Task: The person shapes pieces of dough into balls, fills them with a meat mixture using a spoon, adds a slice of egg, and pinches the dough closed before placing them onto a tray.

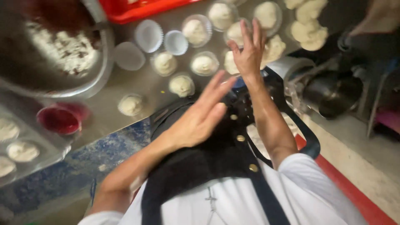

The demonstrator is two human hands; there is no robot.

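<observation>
A steel worktable [108,112] runs corner to corner across the view, a large metal bowl [100,62] of crumbly white mix at its far-left end. Rows of dough balls in paper cups [204,64] line the surface, cup mouths facing up, with a few empty white cups [148,35] among them. The right hand [248,52] hovers open over the dough row, fingers spread and pointing away from the body. The left hand [200,116] is flat and blurred, fingers extended, holding nothing, above a black apron [208,162].
</observation>
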